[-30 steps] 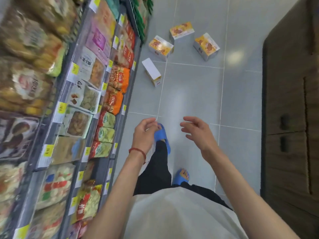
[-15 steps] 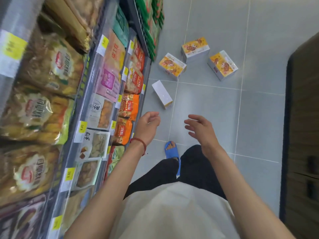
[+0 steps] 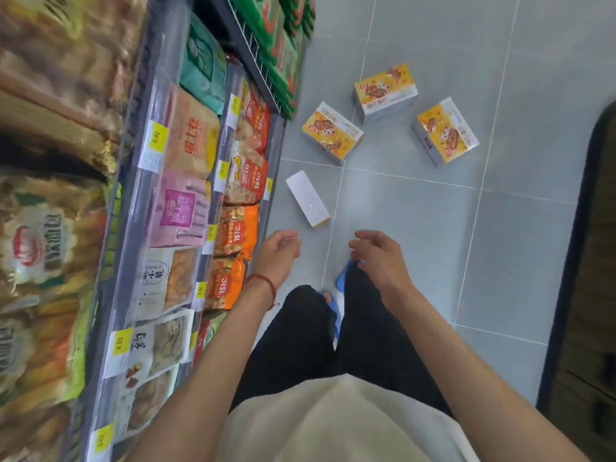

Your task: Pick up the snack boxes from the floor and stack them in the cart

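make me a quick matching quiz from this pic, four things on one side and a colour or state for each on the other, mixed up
Column one
1. left hand
2. nearest box on the floor
3. farthest box on the floor
4. slipper

Column two
a. blue
b. plain white face up
c. red cord at the wrist
d. yellow printed face up

Pairs: 1-c, 2-b, 3-d, 4-a
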